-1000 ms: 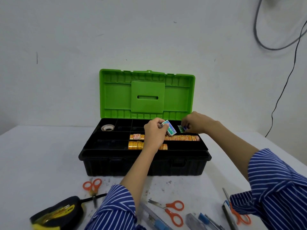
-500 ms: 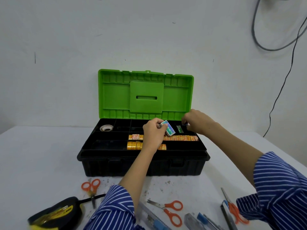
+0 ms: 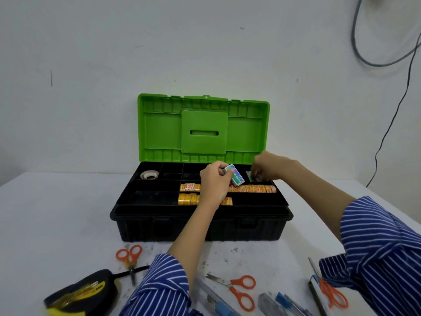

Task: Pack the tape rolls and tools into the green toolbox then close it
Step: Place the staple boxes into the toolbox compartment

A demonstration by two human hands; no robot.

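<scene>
The small box (image 3: 234, 177) in the left hand (image 3: 214, 185) has tiny writing that looks like "No.10". The tape rolls (image 3: 255, 189) have red print, too small to read.

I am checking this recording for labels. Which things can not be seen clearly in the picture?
- Head view: the green item under the right hand is mostly covered by its fingers.
- The tape rolls are partly hidden behind the left hand, which holds a small box.
- The tape measure is blurred and cut off by the bottom edge.

Even, soft light; wide-angle bending at edges, perhaps slight blur.
</scene>
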